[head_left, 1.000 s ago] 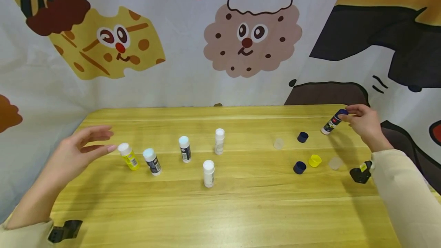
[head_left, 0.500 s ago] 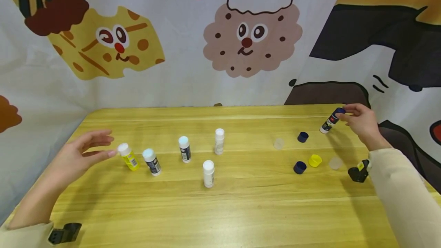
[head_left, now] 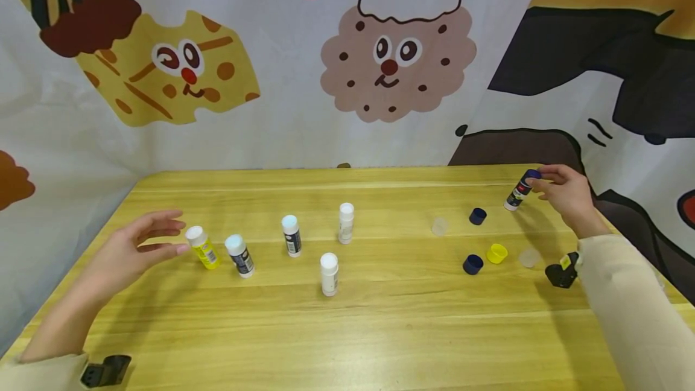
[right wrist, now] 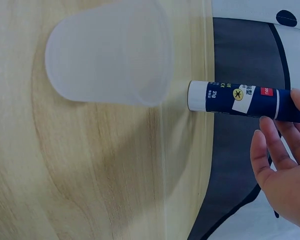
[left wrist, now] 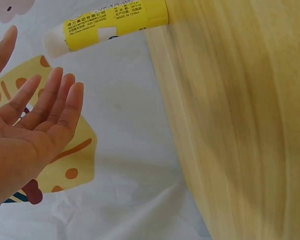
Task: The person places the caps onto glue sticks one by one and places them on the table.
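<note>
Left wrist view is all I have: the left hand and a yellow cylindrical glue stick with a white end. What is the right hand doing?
Observer: The right hand pinches a navy-blue cylindrical glue stick at its dark end.
Operator: What stands nearest to the yellow stick?
Observer: In the head view, a dark-labelled glue stick with a white top, just to its right.
Operator: Any loose caps?
Observer: Yes, a yellow round plastic cap sits between a navy one and a translucent one.
</note>
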`<state>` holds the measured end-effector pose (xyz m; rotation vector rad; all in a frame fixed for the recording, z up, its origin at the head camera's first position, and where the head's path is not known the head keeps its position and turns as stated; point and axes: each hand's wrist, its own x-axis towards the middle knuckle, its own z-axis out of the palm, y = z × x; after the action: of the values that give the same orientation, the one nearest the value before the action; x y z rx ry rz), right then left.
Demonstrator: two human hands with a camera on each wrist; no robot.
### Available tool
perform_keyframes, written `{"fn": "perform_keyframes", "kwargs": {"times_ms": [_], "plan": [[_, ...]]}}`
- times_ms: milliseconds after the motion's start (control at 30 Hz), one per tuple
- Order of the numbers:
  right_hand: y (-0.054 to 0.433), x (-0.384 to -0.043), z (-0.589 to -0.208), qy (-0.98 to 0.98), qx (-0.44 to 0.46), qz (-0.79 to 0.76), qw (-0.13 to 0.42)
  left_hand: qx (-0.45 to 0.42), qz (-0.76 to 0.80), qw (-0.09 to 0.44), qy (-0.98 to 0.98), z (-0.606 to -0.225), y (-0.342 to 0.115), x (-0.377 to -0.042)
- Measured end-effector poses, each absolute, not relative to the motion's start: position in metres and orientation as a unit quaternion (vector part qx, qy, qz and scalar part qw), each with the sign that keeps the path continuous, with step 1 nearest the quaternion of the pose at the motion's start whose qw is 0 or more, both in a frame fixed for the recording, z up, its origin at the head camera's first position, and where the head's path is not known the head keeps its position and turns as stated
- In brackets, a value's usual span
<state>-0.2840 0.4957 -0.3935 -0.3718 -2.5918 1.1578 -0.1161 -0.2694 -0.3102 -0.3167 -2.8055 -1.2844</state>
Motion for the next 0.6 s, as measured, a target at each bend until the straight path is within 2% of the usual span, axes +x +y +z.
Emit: {"fn": "perform_keyframes", "kwargs": {"times_ms": [267, 600], "plan": [[0.494, -0.281, -0.396, -0.895, -0.107, 0.412, 0.135, -0.1, -0.422, 0.005, -0.901, -0.311, -0.268, -0.115], [0.456, -0.239, -0.35, -0.881, -0.096, 0.455, 0.092, -0.103, -0.417, -0.002, -0.903, -0.31, -0.268, -0.116]]}}
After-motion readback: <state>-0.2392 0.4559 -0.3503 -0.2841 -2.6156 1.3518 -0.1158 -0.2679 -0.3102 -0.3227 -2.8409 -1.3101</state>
